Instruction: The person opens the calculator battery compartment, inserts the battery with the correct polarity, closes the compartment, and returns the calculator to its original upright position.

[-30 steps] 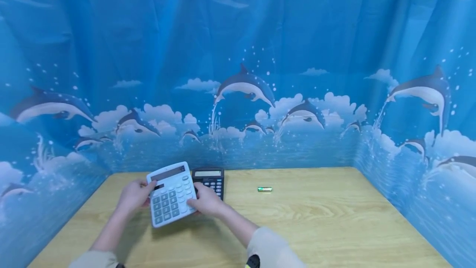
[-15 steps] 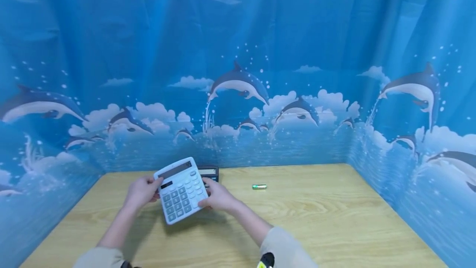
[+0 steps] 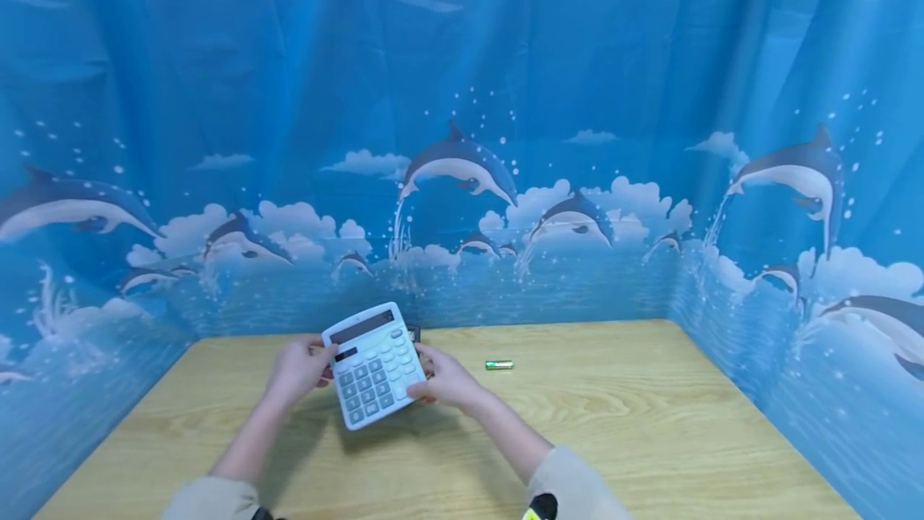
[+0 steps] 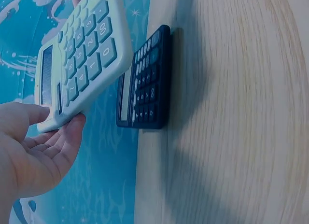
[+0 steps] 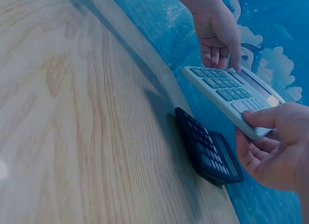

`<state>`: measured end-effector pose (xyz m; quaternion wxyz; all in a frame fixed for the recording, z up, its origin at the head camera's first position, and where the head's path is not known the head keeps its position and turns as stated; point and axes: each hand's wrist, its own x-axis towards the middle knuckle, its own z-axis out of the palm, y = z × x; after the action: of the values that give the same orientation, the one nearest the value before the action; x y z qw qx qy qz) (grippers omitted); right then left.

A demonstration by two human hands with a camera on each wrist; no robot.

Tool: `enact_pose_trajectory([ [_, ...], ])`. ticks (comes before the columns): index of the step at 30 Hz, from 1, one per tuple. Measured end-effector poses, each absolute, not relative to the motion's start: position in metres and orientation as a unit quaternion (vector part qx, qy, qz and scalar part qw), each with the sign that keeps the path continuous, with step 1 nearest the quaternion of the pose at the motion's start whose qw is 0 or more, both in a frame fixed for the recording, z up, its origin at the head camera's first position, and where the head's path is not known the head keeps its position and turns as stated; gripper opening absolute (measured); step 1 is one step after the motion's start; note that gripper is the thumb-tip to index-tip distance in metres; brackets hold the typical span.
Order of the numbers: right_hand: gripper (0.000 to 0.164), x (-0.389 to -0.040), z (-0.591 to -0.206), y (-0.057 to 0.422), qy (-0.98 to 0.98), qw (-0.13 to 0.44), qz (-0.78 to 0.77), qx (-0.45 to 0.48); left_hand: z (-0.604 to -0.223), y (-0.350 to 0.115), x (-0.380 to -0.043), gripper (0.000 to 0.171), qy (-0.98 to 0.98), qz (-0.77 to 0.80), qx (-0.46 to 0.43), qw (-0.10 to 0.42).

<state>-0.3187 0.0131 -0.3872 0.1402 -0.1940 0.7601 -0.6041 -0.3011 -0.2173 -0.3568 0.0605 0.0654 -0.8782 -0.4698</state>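
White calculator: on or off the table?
Off: in the right wrist view, the left hand and right hand hold the white calculator clear of the table.

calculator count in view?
2: white calculator, held up between the left hand and right hand; black calculator, on the table behind the white one, mostly hidden in the head view.

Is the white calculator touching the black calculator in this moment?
Apart: the right wrist view shows blue curtain between the white calculator and the black calculator.
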Motion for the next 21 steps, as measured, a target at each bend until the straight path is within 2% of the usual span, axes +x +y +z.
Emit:
enact_pose_trajectory([
  [3,0.076,-0.32,-0.389,0.02,0.766,0.128,-0.601,-0.188,-0.355,-0.211,-0.302,0.032,-0.879,-0.468,0.068,0.057],
  [10,0.051,-0.319,-0.388,0.035,0.763,0.113,-0.61,-0.182,-0.354,-0.202,-0.303,0.034,-0.876,-0.476,0.06,0.053],
  [16,0.048,-0.319,-0.388,0.05,0.763,0.114,-0.606,-0.197,-0.353,-0.195,-0.305,0.044,-0.862,-0.502,0.057,0.045],
  [21,0.044,-0.32,-0.388,0.066,0.761,0.114,-0.597,-0.227,-0.353,-0.189,-0.305,0.038,-0.833,-0.55,0.054,0.03],
])
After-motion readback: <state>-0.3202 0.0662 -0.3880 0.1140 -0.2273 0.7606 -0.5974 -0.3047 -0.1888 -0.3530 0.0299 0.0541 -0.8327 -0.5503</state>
